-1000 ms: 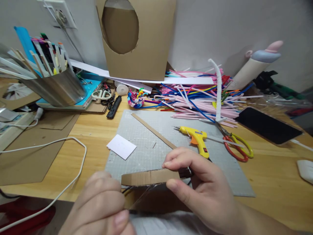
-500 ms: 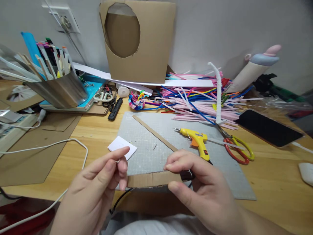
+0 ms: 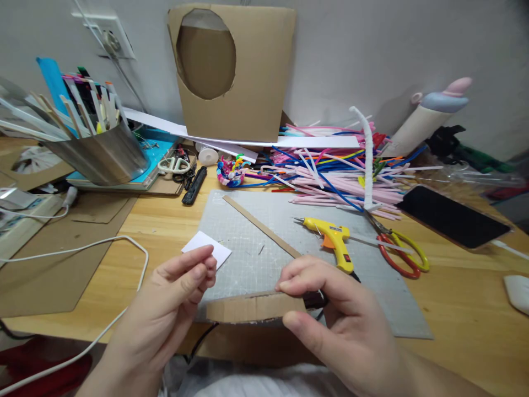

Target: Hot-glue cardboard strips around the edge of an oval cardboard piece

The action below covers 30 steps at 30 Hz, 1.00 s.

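A curved brown cardboard strip [image 3: 256, 307] lies across the front edge of the grey cutting mat [image 3: 239, 264]. My right hand [image 3: 343, 314] grips its right end between thumb and fingers, and something dark shows behind that end. My left hand [image 3: 173, 298] is raised beside the strip's left end, not touching it, with thumb and fingers pressed together; whatever may be between them is too small to make out. Behind my right hand a yellow glue gun [image 3: 336, 237] lies on the mat. A narrow cardboard strip [image 3: 260, 226] and a white paper piece [image 3: 198, 248] are also there.
Red and yellow scissors [image 3: 399, 253] and a phone [image 3: 454, 216] lie to the right. Pipe cleaners [image 3: 347, 176] are piled at the back. A metal holder [image 3: 103, 157] stands left, near a white cable [image 3: 142, 259]. A cardboard panel [image 3: 260, 71] leans on the wall.
My left hand has drawn slightly away from the cardboard strip's left end, which now shows more fully. The small light bit seen at my left fingertips before is no longer visible.
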### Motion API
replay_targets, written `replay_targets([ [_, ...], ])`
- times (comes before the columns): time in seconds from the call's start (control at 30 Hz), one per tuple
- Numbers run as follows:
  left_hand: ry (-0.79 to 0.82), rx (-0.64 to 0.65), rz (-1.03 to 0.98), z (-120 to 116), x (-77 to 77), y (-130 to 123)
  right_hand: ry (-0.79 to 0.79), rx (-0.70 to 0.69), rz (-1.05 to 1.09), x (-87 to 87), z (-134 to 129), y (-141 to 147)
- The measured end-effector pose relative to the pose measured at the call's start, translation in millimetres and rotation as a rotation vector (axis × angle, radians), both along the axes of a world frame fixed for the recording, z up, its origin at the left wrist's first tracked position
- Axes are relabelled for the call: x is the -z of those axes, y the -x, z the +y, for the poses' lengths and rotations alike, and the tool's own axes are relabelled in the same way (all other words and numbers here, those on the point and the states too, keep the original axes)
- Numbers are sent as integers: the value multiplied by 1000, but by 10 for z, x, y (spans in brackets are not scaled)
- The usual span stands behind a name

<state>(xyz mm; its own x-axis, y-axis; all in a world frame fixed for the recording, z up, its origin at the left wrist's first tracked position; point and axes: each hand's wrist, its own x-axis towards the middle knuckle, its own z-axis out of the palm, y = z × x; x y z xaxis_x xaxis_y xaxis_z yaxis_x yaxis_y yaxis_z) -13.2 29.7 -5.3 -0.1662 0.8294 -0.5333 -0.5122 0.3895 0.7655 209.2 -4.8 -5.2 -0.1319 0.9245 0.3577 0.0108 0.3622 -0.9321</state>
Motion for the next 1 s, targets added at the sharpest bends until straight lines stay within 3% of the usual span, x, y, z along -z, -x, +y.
replay_targets([
  [0.23,-12,37,-111,61,96,-4,6,0,10,-2,-10,-9],
  [0.37,19,-13,-138,90,96,-13,4,-4,16,2,-17,-13],
  [0.63,75,-136,-98,99,115,-26,1,1,2,0,1,-2],
  [0.87,59,-94,-37,118,79,-43,-17,13,-3,-7,-2,-7],
  [1.0,-10,-80,59,212,142,24,-12,6,5,-8,-10,-6],
])
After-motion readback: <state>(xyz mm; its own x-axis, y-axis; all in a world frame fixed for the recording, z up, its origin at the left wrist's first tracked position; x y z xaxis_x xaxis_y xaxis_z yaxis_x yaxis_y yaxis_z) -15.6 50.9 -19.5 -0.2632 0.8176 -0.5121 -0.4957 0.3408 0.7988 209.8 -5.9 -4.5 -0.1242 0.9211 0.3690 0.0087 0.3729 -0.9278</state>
